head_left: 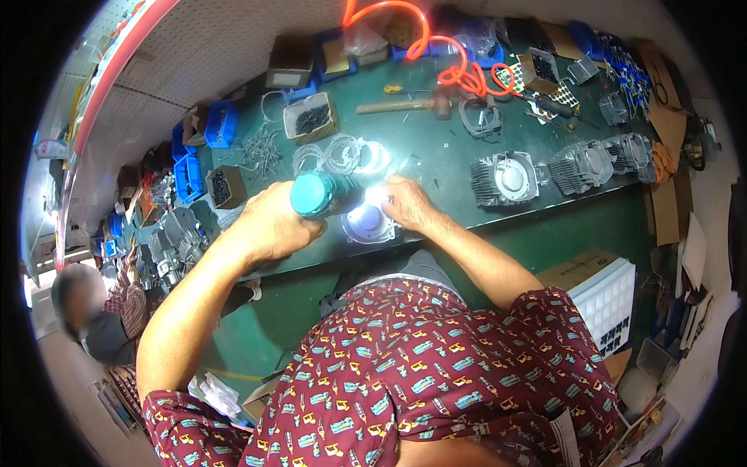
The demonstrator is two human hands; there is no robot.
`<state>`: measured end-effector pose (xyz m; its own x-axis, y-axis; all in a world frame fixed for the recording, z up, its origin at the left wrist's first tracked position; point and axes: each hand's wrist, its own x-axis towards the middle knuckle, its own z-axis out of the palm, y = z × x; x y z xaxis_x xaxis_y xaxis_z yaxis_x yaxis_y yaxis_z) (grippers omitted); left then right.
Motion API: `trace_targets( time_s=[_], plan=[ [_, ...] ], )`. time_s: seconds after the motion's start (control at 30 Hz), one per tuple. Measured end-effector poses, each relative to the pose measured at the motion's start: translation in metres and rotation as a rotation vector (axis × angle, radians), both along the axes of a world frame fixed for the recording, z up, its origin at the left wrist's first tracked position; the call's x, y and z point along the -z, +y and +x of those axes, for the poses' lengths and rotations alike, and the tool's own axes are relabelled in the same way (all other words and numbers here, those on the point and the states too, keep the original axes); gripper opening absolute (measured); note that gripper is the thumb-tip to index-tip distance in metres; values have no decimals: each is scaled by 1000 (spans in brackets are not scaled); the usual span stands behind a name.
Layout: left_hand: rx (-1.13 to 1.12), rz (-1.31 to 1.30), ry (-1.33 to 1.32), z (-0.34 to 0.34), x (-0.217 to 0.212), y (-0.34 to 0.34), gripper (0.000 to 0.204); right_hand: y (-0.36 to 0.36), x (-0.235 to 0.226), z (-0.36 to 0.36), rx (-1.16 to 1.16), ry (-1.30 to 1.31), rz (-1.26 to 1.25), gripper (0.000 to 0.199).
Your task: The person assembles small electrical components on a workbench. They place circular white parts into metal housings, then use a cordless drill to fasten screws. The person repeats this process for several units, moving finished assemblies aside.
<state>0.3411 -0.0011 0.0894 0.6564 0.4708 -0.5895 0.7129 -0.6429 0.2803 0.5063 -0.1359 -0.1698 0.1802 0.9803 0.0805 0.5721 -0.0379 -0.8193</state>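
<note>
My left hand (274, 224) grips a teal pneumatic power tool (320, 194), its tip pointing at a round metal cylinder part (368, 222) on the green workbench (436, 167). My right hand (406, 204) rests on the right side of that part, holding it down. A bright glare hides the spot where the tool meets the part. Several thin white ring gaskets (342, 153) lie just beyond the tool.
Finned metal cylinders (506, 178) stand in a row at right. A hammer (408, 104), an orange coiled air hose (459, 66), boxes of dark screws (311, 117) and blue bins (189, 179) line the back. Another person (97, 311) sits at left. A cardboard box (599, 288) stands at right.
</note>
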Motion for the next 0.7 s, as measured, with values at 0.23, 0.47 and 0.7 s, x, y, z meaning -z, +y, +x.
trace_targets(
  time_s=[0.23, 0.47, 0.7],
  plan=[
    [-102, -105, -102, -11, 0, -13, 37, -4, -3, -9, 110, 67, -16, 29],
    [-368, -285, -508, -58, 0, -39, 49, -8, 28, 5, 249, 617, -45, 31],
    [-674, -243, -544, -137, 33, -90, 43, -35, -29, 38, 323, 1122, -203, 25]
  ],
)
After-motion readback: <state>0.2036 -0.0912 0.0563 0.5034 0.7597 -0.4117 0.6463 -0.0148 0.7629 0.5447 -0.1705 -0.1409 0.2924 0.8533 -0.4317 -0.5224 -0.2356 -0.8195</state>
